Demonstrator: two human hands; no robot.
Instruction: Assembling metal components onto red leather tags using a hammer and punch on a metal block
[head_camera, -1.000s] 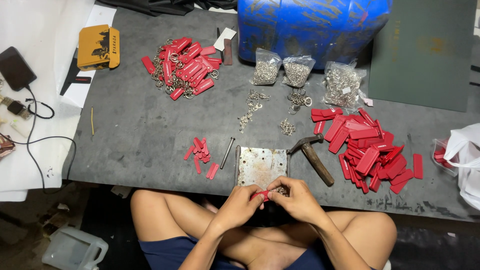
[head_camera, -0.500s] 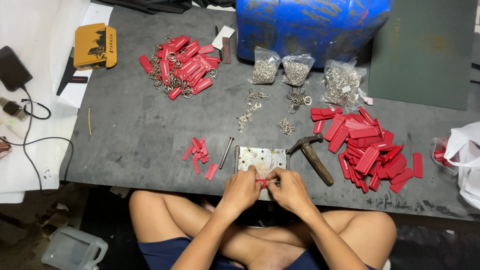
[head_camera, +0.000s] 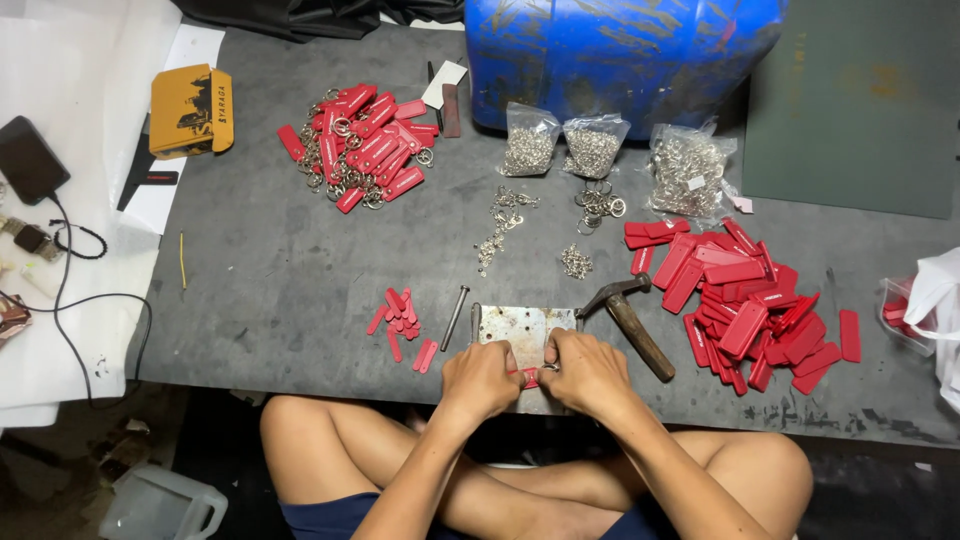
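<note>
From your head camera, three clear bags of metal rings (head_camera: 590, 148) stand near the far edge of the grey mat (head_camera: 260, 270), in front of a blue drum (head_camera: 620, 50). A yellow box (head_camera: 190, 110) with a dark printed panel lies at the far left corner, partly on white paper (head_camera: 60, 230). A white bag (head_camera: 935, 300) sits at the right edge. The mat lies low, level with your crossed legs, and a dark green board (head_camera: 860, 100) sits at its far right corner.

Your left hand (head_camera: 480, 380) and right hand (head_camera: 585, 372) are pressed close together at the near edge, both pinching a small red tag (head_camera: 527, 377) between them, over the metal plate (head_camera: 525, 325). A hammer (head_camera: 625, 315) lies just right of the plate, a heap of red tags (head_camera: 745, 300) beyond it.
</note>
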